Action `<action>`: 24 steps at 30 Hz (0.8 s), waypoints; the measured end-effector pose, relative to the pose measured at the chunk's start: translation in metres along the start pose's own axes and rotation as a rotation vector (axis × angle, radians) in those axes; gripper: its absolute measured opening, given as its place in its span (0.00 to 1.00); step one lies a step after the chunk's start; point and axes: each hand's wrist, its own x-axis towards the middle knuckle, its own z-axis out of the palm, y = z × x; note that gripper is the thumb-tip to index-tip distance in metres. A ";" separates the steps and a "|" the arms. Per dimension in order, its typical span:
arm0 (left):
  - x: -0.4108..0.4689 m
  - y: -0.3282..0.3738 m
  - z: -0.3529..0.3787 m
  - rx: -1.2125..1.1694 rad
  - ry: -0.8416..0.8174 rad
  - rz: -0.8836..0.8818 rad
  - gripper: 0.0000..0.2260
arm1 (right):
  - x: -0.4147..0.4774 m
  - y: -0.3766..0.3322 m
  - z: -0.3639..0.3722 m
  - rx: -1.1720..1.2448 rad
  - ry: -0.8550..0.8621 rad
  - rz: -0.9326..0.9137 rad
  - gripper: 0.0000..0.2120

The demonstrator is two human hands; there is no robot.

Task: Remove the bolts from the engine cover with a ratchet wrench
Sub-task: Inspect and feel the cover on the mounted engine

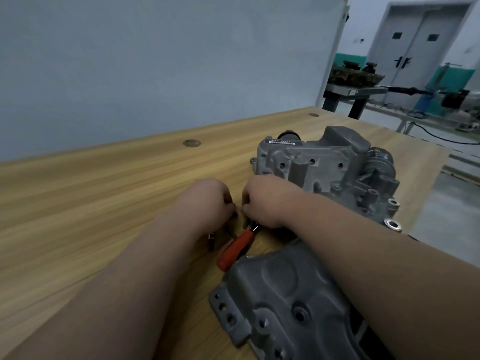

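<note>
Grey cast engine cover (pixel 278 284), red-handled ratchet wrench (pixel 235 250)

The engine (pixel 330 167) is set far right on the tabletop (pixel 91 203), the cover (pixel 280 294) before it. The wrench (pixel 235 252) is laid just left of the cover, with the left hand (pixel 207 201) and right hand (pixel 265 201) side by side behind it.

The bare left forearm (pixel 135 268) and right forearm (pixel 363 245) reach forward and converge. The left hand (pixel 207 201) and right hand (pixel 265 201) sit knuckles-up, almost touching, fingers curled downward, fingertips hidden beneath them
</note>
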 end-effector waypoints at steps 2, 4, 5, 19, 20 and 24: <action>-0.001 0.002 -0.001 0.023 -0.023 0.003 0.09 | 0.001 -0.002 -0.001 -0.024 -0.031 -0.007 0.10; -0.001 0.002 -0.002 0.048 -0.026 0.000 0.09 | 0.001 -0.006 -0.001 -0.081 -0.032 -0.009 0.08; -0.001 0.002 -0.001 0.056 -0.024 -0.008 0.09 | 0.000 -0.009 0.000 -0.115 -0.030 -0.006 0.10; 0.005 -0.002 -0.016 -1.374 -0.086 -0.302 0.09 | -0.008 -0.023 0.002 -0.140 0.004 0.010 0.14; 0.004 -0.001 -0.018 -1.450 -0.151 -0.312 0.09 | -0.008 -0.021 0.003 -0.106 0.013 0.017 0.14; 0.000 0.000 -0.025 -1.598 -0.280 -0.318 0.12 | -0.010 -0.007 -0.005 0.170 0.060 0.069 0.11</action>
